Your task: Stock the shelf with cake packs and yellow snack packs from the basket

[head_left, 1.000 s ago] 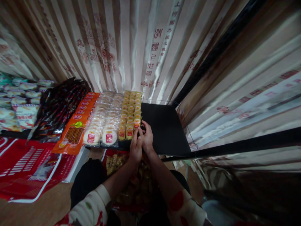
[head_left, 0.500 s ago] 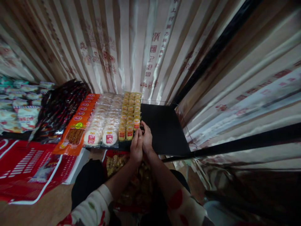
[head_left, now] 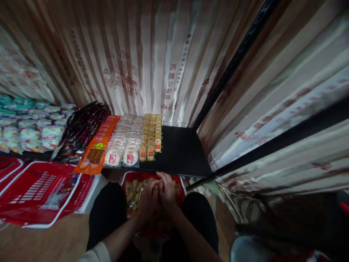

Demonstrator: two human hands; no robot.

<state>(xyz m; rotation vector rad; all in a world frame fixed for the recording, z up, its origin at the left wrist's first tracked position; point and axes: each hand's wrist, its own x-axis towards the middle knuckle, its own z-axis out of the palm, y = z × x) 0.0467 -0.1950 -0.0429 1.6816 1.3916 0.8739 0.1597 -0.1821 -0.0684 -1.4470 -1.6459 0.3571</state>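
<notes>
My left hand (head_left: 148,194) and my right hand (head_left: 167,189) are close together between my knees, fingers bent inward, above a red container (head_left: 183,185) with a white rim. Small yellow-wrapped snack packets (head_left: 133,193) fill that container. Whatever lies between my fingers is hidden behind the backs of my hands. Just ahead, on a black shelf (head_left: 185,153), rows of yellow snack packets (head_left: 151,152) stand packed side by side. The right-hand row ends a little farther back than the two beside it. Round white rice crackers (head_left: 131,156) in clear wrappers adjoin them on the left.
Left along the shelf are an orange snack packet (head_left: 95,154), dark packets (head_left: 81,134) and white packets (head_left: 50,138). Red bags (head_left: 35,193) with white edging are below. Pleated curtains (head_left: 152,65) hang behind; a black frame bar (head_left: 259,151) crosses at right.
Both hands have drawn back from the front of the yellow packet rows, down to the red container. The view has shifted slightly; the shelf's rows look the same.
</notes>
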